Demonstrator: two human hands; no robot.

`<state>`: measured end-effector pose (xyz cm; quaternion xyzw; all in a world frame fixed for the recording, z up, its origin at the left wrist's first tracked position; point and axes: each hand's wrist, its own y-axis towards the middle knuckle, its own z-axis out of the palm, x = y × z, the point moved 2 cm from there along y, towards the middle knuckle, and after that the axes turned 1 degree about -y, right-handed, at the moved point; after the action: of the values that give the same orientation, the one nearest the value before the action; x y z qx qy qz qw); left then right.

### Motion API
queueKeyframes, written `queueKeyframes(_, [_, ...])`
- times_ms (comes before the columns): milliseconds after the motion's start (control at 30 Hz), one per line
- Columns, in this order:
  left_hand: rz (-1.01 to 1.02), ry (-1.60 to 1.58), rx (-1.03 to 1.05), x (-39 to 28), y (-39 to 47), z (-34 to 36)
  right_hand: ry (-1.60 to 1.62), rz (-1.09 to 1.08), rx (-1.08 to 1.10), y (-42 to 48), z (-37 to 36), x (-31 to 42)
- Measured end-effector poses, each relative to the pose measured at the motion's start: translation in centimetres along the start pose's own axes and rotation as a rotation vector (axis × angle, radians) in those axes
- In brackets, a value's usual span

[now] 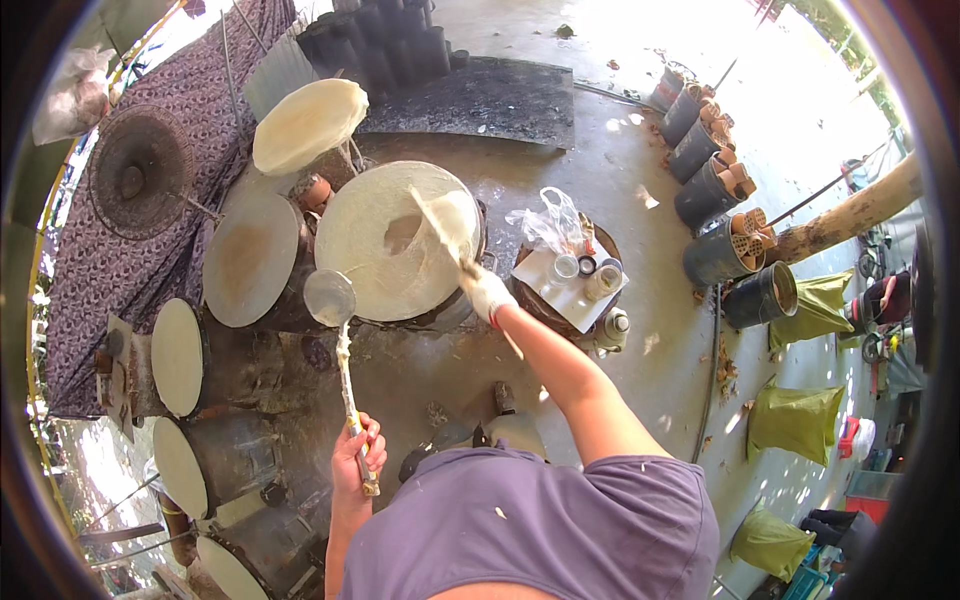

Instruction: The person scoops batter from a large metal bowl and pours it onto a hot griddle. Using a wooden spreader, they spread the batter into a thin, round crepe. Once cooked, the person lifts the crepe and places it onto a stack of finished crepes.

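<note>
My left hand [358, 454] grips the taped handle of a long ladle [330, 298], whose round bowl is raised beside the near left edge of a large round griddle [352, 217]. Pale batter coats the griddle in a broad ring around a brownish patch near its middle. In a white work glove, my right hand [485, 291] holds a long, batter-coated spreader [437, 223] that reaches over the right part of the griddle. Part of the spreader's handle shows beyond the glove. Whether its blade touches the batter, I cannot tell.
Right of the griddle, a small table bears a white board [559, 294], glass jars [604, 281] and a plastic bag [553, 225]. Several round pale-topped drums [177, 358] stand at left, near a fan [141, 172]. Black buckets [705, 182] of perforated clay-coloured pieces line the right side.
</note>
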<state>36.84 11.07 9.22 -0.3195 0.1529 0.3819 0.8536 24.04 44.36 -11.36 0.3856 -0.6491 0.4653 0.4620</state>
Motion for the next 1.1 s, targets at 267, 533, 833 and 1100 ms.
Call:
queueKeyframes(267, [-0.072, -0.022, 0.02, -3.5, 0.6, -3.8, 0.566, 0.164, -0.521, -5.6, 5.7, -0.4])
queueKeyframes(533, [-0.118, -0.075, 0.025, -5.1, 1.4, -5.1, 0.468, 0.139, -0.57, -5.0, 5.8, -1.1])
queueKeyframes(833, [-0.13, -0.113, -0.027, -3.1, 3.4, -3.7, 0.273, 0.06, -0.47, -0.4, 0.7, 3.8])
queueKeyframes(1100, [-0.177, -0.127, -0.112, 0.6, 4.8, -2.4, 0.036, 0.02, -0.124, 5.6, -0.8, 4.7])
